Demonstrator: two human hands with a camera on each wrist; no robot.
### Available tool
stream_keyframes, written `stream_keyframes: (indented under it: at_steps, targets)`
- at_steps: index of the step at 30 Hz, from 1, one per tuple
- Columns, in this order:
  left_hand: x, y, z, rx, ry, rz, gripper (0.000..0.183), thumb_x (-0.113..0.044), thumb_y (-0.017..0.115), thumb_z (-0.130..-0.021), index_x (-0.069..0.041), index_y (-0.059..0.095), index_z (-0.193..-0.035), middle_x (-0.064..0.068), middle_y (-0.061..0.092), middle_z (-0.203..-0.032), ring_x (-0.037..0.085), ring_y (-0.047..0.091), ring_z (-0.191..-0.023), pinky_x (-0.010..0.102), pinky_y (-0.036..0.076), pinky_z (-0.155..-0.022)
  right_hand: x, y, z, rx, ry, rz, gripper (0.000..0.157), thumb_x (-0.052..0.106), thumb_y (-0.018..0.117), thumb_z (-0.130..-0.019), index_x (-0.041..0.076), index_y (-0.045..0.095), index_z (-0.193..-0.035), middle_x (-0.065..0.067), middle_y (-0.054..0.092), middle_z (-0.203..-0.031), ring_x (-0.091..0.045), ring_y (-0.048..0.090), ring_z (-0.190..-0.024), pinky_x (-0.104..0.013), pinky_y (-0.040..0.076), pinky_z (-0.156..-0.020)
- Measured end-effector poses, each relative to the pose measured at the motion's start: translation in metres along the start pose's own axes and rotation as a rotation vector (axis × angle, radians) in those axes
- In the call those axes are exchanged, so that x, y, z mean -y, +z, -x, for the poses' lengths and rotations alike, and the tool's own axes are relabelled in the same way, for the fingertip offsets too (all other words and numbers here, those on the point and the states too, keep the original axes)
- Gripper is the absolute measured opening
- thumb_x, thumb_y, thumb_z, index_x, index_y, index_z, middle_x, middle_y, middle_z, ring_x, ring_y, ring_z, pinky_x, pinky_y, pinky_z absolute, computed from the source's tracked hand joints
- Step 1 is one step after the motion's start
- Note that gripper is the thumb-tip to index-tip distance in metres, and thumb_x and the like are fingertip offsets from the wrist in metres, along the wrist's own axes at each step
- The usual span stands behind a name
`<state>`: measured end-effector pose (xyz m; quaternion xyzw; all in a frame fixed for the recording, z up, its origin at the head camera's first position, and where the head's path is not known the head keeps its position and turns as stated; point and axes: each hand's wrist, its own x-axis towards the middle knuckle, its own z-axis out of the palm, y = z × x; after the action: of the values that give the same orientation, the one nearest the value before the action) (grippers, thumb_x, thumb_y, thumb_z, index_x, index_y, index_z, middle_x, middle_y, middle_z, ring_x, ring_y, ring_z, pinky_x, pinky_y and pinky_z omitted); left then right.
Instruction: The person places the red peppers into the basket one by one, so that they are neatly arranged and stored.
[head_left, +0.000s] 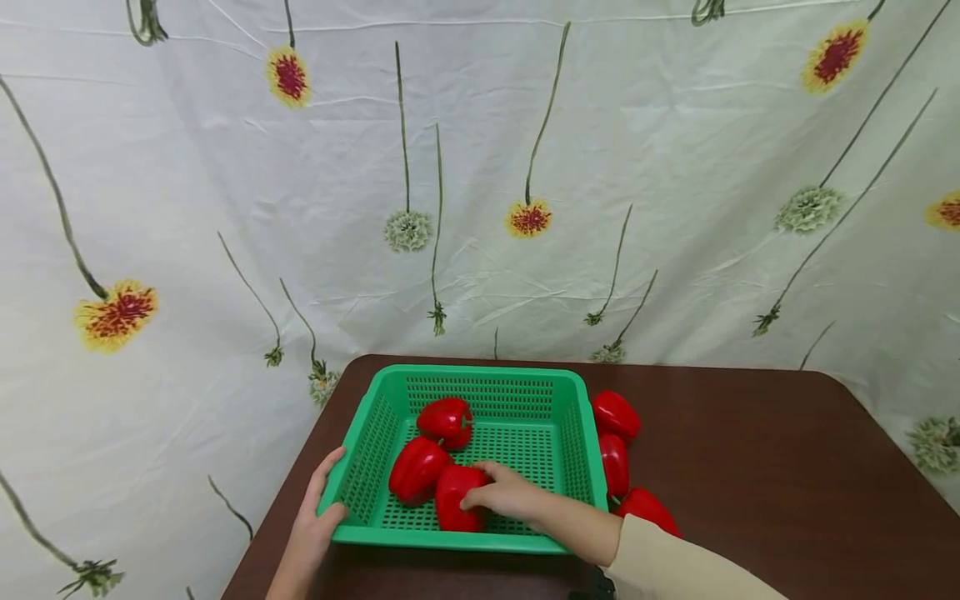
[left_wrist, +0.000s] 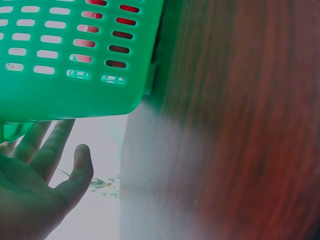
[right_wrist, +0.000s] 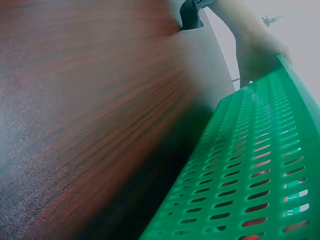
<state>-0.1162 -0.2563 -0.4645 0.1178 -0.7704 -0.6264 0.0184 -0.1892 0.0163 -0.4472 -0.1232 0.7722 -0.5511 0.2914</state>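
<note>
Held pepper: red pepper (head_left: 453, 503) in the basket, lower centre of frame; longer up-down in the frame, near wall just below it.
Right hand: right hand (head_left: 508, 493) clamped on that pepper from its right, thumb on the near side, fingers over the top; much the nearer hand.
Left hand: left hand (head_left: 315, 521) at lower left, thumb and fingers spread against the basket's left rim; how firm the hold is, can't tell. Hands well apart, held pepper between them, nearer the right.
Basket: green basket (head_left: 450, 542), slotted walls, lower centre of frame.
Other peppers inside: one pepper (head_left: 415, 473) just left of the held one, tilted; another pepper (head_left: 442, 417) above that, near the far wall. Right half of basket floor bare apart from the arm.
Peppers outside: upper pepper (head_left: 617, 415), middle pepper (head_left: 614, 463), lower pepper (head_left: 649, 510), in a row just beside the right wall; lower one partly behind the sleeve (head_left: 682, 560).
In the way: near-right rim, crossed by the right forearm; neighbour pepper blocks leftward.
Around: brown table (head_left: 772, 467); flowered cloth (head_left: 675, 150) behind.
</note>
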Motion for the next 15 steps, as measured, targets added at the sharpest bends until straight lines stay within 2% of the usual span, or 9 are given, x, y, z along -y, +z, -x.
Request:
stream_keyframes:
  at_steps: [7,15]
  targets:
    - [0.0008,0.0009,-0.0001,0.000,-0.009,-0.006,0.077,0.002,0.038,-0.085,-0.021,0.017,-0.155,0.012,0.007,-0.157,0.036,0.024,-0.129,0.041,0.033,-0.086,-0.0018,-0.0007,-0.0012,-0.014,0.017,-0.001,0.069,0.017,0.067,-0.082,-0.005,0.040,-0.142,-0.015,0.052,-0.126,-0.032,0.049,-0.110,-0.057,0.043,-0.090]
    - [0.0006,0.0005,-0.0019,-0.004,-0.006,-0.009,0.077,0.002,0.038,-0.085,-0.021,0.016,-0.155,0.012,0.007,-0.158,0.036,0.023,-0.130,0.042,0.032,-0.088,-0.0005,-0.0043,-0.0022,-0.093,0.028,-0.012,0.070,0.020,0.067,-0.082,-0.007,0.039,-0.140,-0.018,0.052,-0.126,-0.036,0.047,-0.113,-0.059,0.038,-0.094]
